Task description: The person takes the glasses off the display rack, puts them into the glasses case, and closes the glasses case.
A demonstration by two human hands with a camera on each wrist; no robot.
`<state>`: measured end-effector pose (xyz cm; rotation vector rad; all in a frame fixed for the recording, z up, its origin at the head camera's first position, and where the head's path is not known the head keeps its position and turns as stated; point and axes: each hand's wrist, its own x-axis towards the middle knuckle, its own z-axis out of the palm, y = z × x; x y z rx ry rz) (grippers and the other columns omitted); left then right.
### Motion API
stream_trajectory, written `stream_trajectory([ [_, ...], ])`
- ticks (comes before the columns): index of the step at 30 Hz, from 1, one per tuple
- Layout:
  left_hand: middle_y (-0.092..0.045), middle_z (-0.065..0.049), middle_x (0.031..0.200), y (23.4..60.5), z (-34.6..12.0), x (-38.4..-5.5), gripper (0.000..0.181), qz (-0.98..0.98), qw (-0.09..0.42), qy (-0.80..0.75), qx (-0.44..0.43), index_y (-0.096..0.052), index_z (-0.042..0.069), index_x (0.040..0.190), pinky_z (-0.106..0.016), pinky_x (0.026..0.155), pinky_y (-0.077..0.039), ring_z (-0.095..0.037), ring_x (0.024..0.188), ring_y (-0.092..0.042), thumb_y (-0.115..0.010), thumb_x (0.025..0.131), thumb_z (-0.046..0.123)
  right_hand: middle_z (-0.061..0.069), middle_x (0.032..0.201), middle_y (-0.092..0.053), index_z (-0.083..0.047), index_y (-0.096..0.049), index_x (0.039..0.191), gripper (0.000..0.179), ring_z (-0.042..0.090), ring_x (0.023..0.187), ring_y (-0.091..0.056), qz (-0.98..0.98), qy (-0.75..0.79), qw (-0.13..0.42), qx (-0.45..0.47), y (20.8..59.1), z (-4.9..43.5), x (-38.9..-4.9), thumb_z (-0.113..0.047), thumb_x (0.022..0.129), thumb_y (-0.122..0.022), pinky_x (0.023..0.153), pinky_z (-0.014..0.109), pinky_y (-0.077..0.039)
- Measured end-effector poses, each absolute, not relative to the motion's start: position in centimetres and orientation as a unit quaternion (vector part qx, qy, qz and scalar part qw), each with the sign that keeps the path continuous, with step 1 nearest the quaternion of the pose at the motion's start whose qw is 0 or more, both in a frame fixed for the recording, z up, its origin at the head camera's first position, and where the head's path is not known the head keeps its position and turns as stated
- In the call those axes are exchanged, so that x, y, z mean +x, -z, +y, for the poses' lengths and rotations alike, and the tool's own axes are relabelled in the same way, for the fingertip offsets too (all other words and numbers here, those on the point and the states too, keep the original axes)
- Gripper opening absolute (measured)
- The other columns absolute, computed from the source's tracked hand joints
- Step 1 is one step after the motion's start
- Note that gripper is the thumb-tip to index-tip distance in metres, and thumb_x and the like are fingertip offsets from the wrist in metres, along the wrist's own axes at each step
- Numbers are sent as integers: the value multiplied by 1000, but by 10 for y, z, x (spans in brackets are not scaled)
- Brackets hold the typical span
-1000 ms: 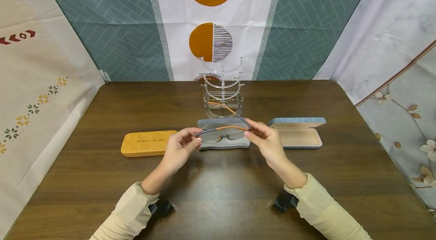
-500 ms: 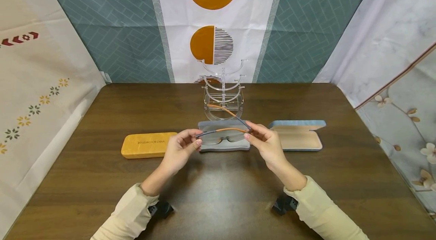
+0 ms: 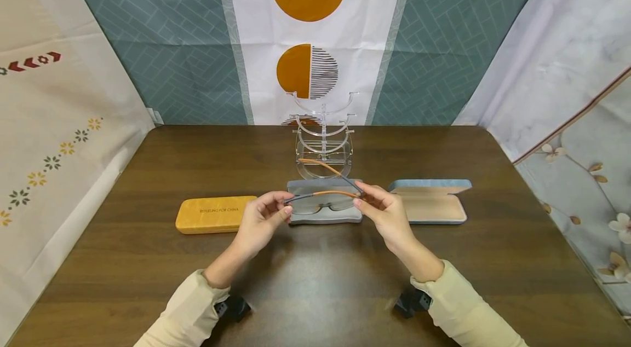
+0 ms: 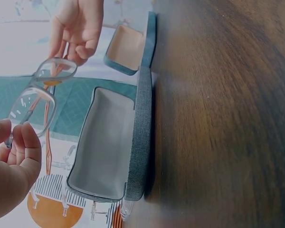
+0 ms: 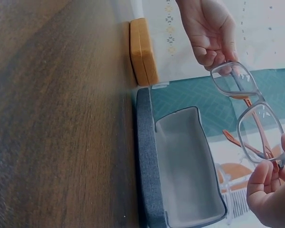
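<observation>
A pair of eyeglasses (image 3: 337, 192) with a thin grey frame and orange-tipped temples is held up in both hands, its temples unfolded and pointing away from me. My left hand (image 3: 260, 221) pinches the left end of the frame between thumb and fingers. At the other end, the right hand (image 3: 389, 217) grips the frame near the hinge. Behind and below the glasses lies an open grey glasses case (image 3: 325, 219); its pale grey inside (image 4: 104, 142) shows in the left wrist view. Both lenses face the wrist cameras, and the right wrist view shows the bridge of the glasses (image 5: 260, 97).
To the left lies a closed yellow glasses case (image 3: 212, 214) with lettering. A blue case (image 3: 434, 209) with a beige lining stands open on the right. Behind the grey case rises a clear tiered display stand (image 3: 323, 131). Patterned cloths hang around the brown table (image 3: 315, 292).
The head view has tilted up slightly, so the table and everything on it appear a little lower. Both hands keep their hold on the eyeglasses in almost the same pose.
</observation>
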<state>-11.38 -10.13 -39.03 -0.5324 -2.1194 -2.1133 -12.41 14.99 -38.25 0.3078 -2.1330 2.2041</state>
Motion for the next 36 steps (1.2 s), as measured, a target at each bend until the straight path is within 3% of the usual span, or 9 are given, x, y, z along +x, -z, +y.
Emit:
stream_trajectory([
  [21, -51, -10, 72, 390, -104, -113, 19, -698, 54, 693, -174, -59, -13, 101, -31, 59, -52, -15, 61, -56, -59, 82, -11, -3, 85, -58, 18, -50, 115, 38, 9, 74, -54, -663, -737, 4, 130, 381, 151, -124, 9, 80, -62, 63, 18, -49],
  [29, -51, -10, 71, 390, -105, -113, 19, -696, 58, 694, -176, -58, -14, 100, -31, 58, -52, -14, 61, -56, -58, 82, -12, -1, 85, -58, 9, -60, 110, 31, 10, 72, -54, -653, -744, -8, 142, 381, 152, -124, 7, 79, -63, 63, 20, -49],
  [36, -52, -7, 70, 390, -106, -114, 19, -689, 60, 700, -176, -58, -15, 100, -28, 58, -52, -17, 60, -56, -58, 81, -12, -1, 86, -59, -7, -68, 102, 27, 10, 71, -53, -651, -741, -15, 163, 382, 154, -125, 7, 80, -63, 62, 21, -49],
])
